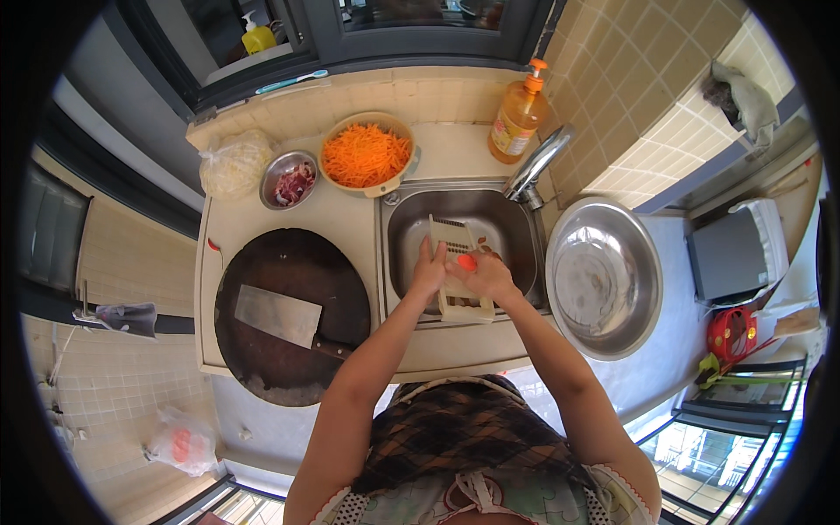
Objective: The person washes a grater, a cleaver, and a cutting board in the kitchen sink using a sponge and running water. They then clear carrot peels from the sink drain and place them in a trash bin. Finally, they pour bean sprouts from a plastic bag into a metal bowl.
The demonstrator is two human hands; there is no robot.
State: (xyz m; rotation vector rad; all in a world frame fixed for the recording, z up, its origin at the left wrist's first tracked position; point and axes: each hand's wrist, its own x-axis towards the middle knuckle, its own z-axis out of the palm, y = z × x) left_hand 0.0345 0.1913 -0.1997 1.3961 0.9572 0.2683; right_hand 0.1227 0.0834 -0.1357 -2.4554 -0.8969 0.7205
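Observation:
A pale plastic grater (467, 310) lies tilted across the front of the stainless steel sink (408, 220). My left hand (430, 268) touches its left side, fingers pointing towards the tap. On the grater's right side my right hand (489, 272) is closed round a piece of carrot (467, 262), whose orange end shows between my hands. Small brown scraps (483, 241) lie in the sink beyond my right hand. Shredded carrot (366, 155) fills a beige colander (380, 191) behind the sink. How firmly my left hand grips the grater cannot be told.
At left, a cleaver (279, 315) rests on a round dark chopping board (289, 380). Behind it stand a metal bowl of raw meat (294, 184) and a tied plastic bag (235, 164). A tap (538, 161), an orange pump bottle (518, 121) and a large metal basin (604, 279) flank the sink.

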